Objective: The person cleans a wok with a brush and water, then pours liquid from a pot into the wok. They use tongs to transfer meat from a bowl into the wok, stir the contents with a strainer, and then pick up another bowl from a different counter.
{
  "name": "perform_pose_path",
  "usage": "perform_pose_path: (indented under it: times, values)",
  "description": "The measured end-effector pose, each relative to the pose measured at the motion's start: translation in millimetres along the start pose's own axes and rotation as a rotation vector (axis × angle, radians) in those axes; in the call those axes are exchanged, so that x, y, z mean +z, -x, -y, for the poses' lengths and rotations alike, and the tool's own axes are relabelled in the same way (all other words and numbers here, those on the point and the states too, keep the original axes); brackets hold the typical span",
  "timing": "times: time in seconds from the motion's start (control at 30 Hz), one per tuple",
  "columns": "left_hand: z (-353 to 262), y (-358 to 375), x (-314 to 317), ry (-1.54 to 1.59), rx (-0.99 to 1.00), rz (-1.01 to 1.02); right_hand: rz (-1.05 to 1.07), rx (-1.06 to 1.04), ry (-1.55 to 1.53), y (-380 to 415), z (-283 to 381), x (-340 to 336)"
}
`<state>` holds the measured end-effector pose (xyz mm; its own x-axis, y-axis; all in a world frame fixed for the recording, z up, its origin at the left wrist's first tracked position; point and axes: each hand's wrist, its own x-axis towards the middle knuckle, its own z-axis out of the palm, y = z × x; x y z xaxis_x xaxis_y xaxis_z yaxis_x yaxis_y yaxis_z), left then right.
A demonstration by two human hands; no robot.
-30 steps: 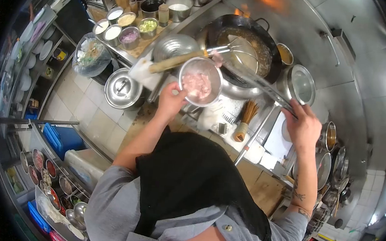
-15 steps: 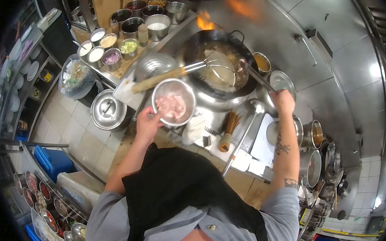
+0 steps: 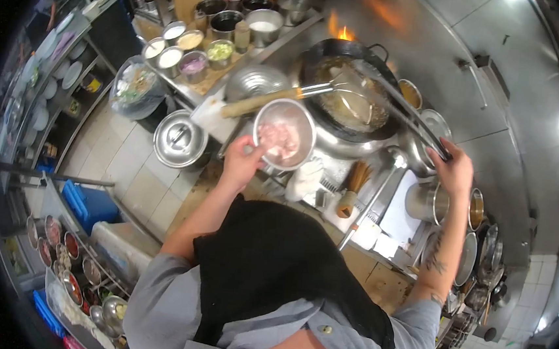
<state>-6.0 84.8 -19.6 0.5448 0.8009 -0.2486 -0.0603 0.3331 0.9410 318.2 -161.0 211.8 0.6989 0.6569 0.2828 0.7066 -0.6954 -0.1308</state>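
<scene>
My left hand [image 3: 244, 162] pinches the rim of a steel bowl [image 3: 310, 139] holding pieces of pale pink raw meat [image 3: 279, 140]. My right hand [image 3: 452, 167] is closed around a long metal handle [image 3: 421, 125]; motion blurs its far end over the wok, perhaps a ladle. The black wok [image 3: 315, 58] contains bubbling oil [image 3: 363, 115], with flames [image 3: 340, 31] behind its far rim. A wire strainer [image 3: 350, 100] rests over the wok, its wooden handle [image 3: 255, 105] pointing left, just beyond the bowl.
Seasoning tubs [image 3: 193, 66] and sauce pots [image 3: 265, 26] crowd the back-left counter. A bamboo brush [image 3: 352, 190], a white cloth [image 3: 305, 178] and a long metal rod [image 3: 372, 201] lie before the wok. A lidded pot [image 3: 180, 138] stands left; several pots [image 3: 431, 203] stand right.
The view has shifted, so the scene sits further right. My right hand has drawn back toward me, and the utensil has swung up out of the oil. The bowl stays in my left hand.
</scene>
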Motion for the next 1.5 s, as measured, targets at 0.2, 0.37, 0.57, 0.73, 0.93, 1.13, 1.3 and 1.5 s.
perform_pose_path:
  times: [0.2, 0.37, 0.57, 0.73, 0.93, 1.13, 1.3, 1.5]
  values:
    - [-3, -9, 2, -0.071, 0.095, -0.013, 0.162, -0.403, 0.156, 55, 61, -38]
    - [-7, -9, 5, -0.114, 0.127, 0.017, 0.095, -0.515, 0.290, 66, 69, -20]
    - [-21, -12, 7, 0.078, 0.050, 0.005, 0.038, -0.477, 0.314, 59, 54, -31]
    - [-19, -24, 8, 0.117, 0.038, 0.012, -0.026, -0.425, 0.260, 48, 57, -46]
    - [-10, -38, 9, 0.119, -0.013, 0.017, -0.125, -0.313, 0.138, 21, 50, -60]
    - [-14, -34, 10, 0.182, -0.008, 0.047, 0.037, 0.024, 0.292, -48, 36, -40]
    - [-10, -16, 1, 0.226, -0.026, 0.014, 0.171, 0.167, 0.301, -115, 20, 37]
    - [-7, 7, -13, 0.210, -0.050, -0.044, 0.246, 0.280, 0.264, -147, 22, 112]
